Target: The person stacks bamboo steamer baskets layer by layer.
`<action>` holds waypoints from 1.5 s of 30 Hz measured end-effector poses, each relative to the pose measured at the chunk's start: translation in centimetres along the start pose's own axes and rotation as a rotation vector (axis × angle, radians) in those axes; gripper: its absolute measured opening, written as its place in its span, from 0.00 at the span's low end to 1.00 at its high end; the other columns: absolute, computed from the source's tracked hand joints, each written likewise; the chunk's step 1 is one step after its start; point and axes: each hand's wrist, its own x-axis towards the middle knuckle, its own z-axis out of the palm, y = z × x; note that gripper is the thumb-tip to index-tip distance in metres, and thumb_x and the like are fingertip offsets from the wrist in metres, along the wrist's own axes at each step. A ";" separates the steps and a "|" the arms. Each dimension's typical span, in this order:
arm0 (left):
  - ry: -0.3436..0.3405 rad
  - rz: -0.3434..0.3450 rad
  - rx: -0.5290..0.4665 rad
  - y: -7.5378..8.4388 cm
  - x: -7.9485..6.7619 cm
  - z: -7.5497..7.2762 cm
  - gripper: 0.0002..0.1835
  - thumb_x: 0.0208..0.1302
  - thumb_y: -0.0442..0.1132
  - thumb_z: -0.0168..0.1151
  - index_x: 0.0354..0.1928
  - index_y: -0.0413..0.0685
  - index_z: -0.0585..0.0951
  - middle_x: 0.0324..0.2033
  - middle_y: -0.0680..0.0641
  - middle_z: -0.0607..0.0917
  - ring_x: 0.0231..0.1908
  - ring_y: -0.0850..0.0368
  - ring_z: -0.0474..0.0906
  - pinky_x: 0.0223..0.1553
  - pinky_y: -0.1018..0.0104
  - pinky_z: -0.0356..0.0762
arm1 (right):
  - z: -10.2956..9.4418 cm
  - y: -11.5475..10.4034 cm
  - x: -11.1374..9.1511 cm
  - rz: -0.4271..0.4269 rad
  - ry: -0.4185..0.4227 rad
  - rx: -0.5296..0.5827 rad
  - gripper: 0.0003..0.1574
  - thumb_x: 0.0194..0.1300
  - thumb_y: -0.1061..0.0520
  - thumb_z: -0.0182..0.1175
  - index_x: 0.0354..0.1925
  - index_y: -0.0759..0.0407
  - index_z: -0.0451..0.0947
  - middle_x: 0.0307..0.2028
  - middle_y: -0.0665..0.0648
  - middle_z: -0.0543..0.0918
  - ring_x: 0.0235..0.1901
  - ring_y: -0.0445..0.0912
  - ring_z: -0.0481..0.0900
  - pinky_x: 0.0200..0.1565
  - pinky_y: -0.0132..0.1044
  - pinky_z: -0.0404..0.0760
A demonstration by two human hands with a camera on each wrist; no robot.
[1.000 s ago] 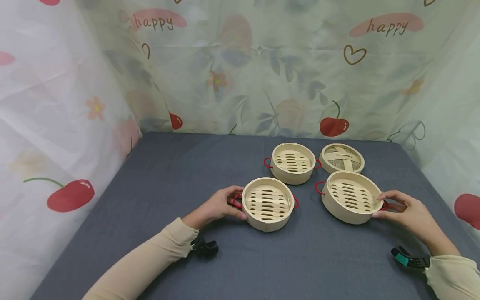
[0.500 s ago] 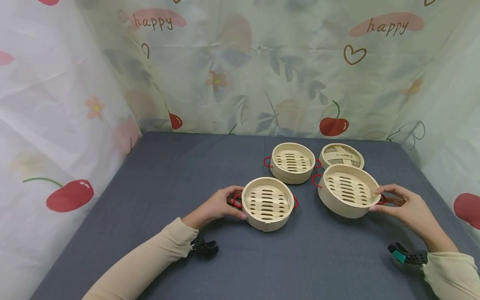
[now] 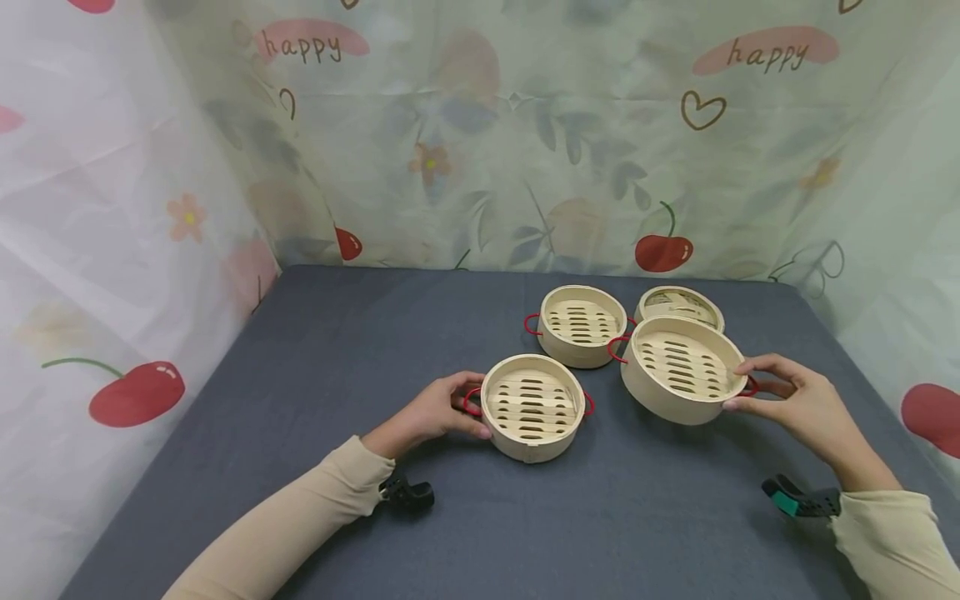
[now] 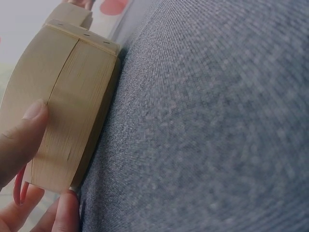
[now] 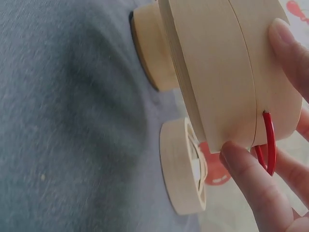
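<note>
My right hand [image 3: 798,404] pinches a round bamboo steamer basket [image 3: 667,402] by its right side, at the red handle. In the right wrist view this basket [image 5: 217,63] is raised off the cloth and tilted, its slatted floor visible from the head. My left hand [image 3: 450,407] grips a second steamer basket [image 3: 534,452] at its left handle; this one stands on the table. In the left wrist view the thumb [image 4: 29,133] lies along its wall and the other fingers are low by the red handle [image 4: 19,186].
A third steamer basket [image 3: 581,354] with red handles stands farther back. Beside it lies the woven bamboo lid [image 3: 678,300], partly hidden behind the raised basket. Dark grey cloth [image 3: 360,333] covers the table, and printed curtains [image 3: 375,167] enclose the back and sides.
My right hand has lifted its basket and carried it left and farther back, so it covers more of the lid. The left hand and its basket stay in place.
</note>
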 end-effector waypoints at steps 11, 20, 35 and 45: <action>-0.001 0.015 0.002 0.0 -0.1 0.0 0.42 0.43 0.28 0.78 0.64 0.39 0.70 0.52 0.38 0.81 0.38 0.59 0.80 0.36 0.71 0.76 | 0.9 -2.0 0.3 -0.044 0.005 0.023 0.28 0.53 0.48 0.73 0.50 0.56 0.76 0.42 0.42 0.75 0.37 0.21 0.77 0.32 0.25 0.75; -0.005 0.006 -0.005 0.1 -0.1 0.1 0.43 0.43 0.28 0.78 0.64 0.39 0.70 0.53 0.38 0.81 0.39 0.59 0.81 0.36 0.71 0.77 | 1.4 -3.0 0.6 -0.042 0.004 0.017 0.30 0.52 0.47 0.74 0.50 0.56 0.77 0.43 0.42 0.75 0.38 0.22 0.77 0.33 0.27 0.74; -0.006 0.002 -0.016 -0.1 0.1 0.0 0.43 0.42 0.28 0.78 0.64 0.40 0.70 0.53 0.39 0.81 0.38 0.61 0.80 0.36 0.71 0.77 | 2.4 -4.5 0.7 -0.078 -0.018 0.063 0.29 0.52 0.49 0.74 0.50 0.55 0.76 0.44 0.41 0.75 0.39 0.25 0.78 0.32 0.29 0.76; -0.012 0.016 -0.011 0.1 -0.1 0.0 0.42 0.44 0.28 0.77 0.64 0.38 0.69 0.53 0.38 0.81 0.39 0.59 0.80 0.36 0.71 0.76 | 3.0 -5.6 0.6 -0.119 -0.021 0.094 0.28 0.52 0.51 0.74 0.49 0.56 0.76 0.46 0.43 0.74 0.40 0.27 0.78 0.32 0.30 0.77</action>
